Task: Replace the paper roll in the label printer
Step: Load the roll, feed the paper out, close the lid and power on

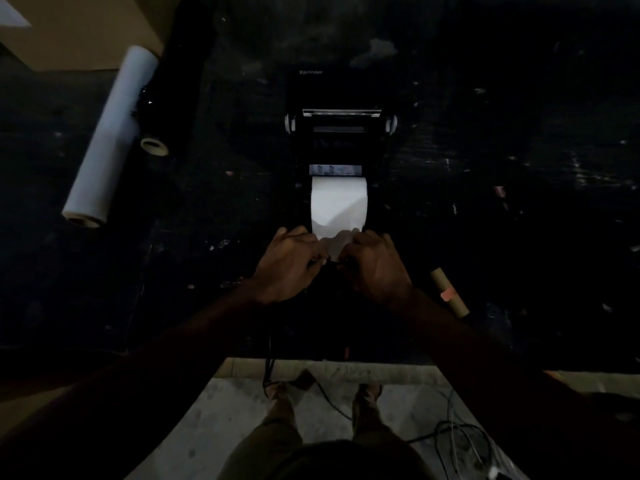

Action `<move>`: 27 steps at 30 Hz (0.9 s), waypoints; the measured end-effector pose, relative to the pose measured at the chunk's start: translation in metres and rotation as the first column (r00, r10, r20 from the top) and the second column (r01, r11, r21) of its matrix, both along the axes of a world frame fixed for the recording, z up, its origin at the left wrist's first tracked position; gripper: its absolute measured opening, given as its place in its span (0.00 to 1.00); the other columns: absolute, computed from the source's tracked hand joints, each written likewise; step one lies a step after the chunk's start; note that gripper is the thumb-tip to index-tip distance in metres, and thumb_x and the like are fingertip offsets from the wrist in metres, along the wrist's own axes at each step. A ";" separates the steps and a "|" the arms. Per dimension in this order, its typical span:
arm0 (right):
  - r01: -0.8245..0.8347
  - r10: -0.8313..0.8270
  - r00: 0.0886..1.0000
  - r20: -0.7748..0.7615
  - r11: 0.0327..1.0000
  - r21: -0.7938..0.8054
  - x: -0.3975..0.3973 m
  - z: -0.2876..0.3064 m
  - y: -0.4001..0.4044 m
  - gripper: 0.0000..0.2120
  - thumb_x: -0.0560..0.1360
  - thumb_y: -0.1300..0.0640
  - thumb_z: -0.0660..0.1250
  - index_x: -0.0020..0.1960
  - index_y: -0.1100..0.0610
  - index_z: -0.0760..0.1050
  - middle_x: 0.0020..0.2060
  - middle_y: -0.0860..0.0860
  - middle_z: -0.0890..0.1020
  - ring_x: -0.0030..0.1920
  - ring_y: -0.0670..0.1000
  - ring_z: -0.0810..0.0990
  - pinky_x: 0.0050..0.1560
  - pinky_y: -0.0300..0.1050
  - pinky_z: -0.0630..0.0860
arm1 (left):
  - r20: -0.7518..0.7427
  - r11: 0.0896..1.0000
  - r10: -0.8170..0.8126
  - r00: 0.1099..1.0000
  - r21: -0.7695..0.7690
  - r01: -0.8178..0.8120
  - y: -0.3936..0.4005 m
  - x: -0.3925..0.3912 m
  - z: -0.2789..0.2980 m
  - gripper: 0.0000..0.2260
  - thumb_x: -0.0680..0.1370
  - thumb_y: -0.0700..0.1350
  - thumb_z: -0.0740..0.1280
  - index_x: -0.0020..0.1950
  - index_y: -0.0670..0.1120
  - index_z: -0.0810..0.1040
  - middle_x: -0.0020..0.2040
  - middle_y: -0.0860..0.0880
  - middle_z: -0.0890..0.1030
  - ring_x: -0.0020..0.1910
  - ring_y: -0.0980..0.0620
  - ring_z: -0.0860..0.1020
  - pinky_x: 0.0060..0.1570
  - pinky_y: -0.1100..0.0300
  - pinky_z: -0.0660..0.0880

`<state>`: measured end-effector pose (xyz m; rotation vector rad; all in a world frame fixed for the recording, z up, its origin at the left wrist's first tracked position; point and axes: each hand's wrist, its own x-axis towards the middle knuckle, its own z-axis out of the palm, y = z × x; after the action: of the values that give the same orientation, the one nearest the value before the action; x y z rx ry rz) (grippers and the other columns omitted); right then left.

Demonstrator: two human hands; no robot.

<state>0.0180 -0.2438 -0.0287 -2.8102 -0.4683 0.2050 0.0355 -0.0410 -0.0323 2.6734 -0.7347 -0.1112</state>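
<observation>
Paper roll (338,202) sits white in open bay of label printer (339,133), lid up, on dark counter (485,150). Left hand (287,265) and right hand (375,266) both pinch loose paper end (332,245) at near side of roll. Step judged: freeing leading edge. Next: draw it toward print slot, keep square, close lid. Bare cardboard core (449,292) lies near right hand

My bare forearms, no sleeves; olive-khaki trousers (277,441) below, sandalled feet (369,389) on the grey floor.
</observation>
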 end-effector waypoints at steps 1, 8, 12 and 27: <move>-0.009 0.009 1.000 0.015 1.000 0.004 0.000 0.000 -0.001 0.08 0.69 0.52 0.71 0.42 0.57 0.83 0.44 0.56 0.82 0.50 0.61 0.80 0.48 0.54 0.71 | 0.008 1.000 -0.003 1.000 -0.012 0.004 0.000 0.000 0.000 0.05 0.76 0.47 0.68 0.47 0.50 0.84 0.46 0.53 0.84 0.50 0.49 0.77 0.51 0.53 0.66; -0.058 0.061 0.979 0.195 0.998 -0.021 -0.004 -0.003 -0.011 0.08 0.73 0.53 0.69 0.45 0.58 0.80 0.53 0.57 0.82 0.51 0.62 0.78 0.44 0.55 0.72 | 0.062 0.998 -0.054 0.997 -0.016 0.055 -0.003 -0.005 0.003 0.05 0.77 0.44 0.65 0.50 0.47 0.79 0.53 0.50 0.81 0.54 0.48 0.76 0.50 0.52 0.68; -0.142 0.146 0.968 0.202 0.989 -0.037 -0.003 -0.006 -0.012 0.09 0.74 0.54 0.67 0.48 0.59 0.81 0.59 0.57 0.83 0.56 0.61 0.80 0.49 0.55 0.73 | 0.077 0.994 -0.093 0.993 0.060 0.089 -0.004 -0.002 0.005 0.08 0.77 0.45 0.62 0.53 0.46 0.78 0.55 0.49 0.81 0.56 0.47 0.76 0.54 0.50 0.69; -0.282 0.273 0.931 0.240 0.960 0.000 -0.008 -0.002 -0.022 0.03 0.75 0.60 0.68 0.47 0.59 0.79 0.42 0.57 0.84 0.47 0.58 0.83 0.67 0.55 0.72 | 0.086 0.981 -0.146 0.986 0.142 0.133 -0.002 -0.005 0.009 0.11 0.79 0.46 0.61 0.56 0.43 0.79 0.52 0.44 0.85 0.57 0.45 0.81 0.72 0.47 0.64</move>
<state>0.0099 -0.2662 -0.0311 -2.7361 -0.9175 -0.0854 0.0305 -0.0431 -0.0234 2.7700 -0.9786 -0.0708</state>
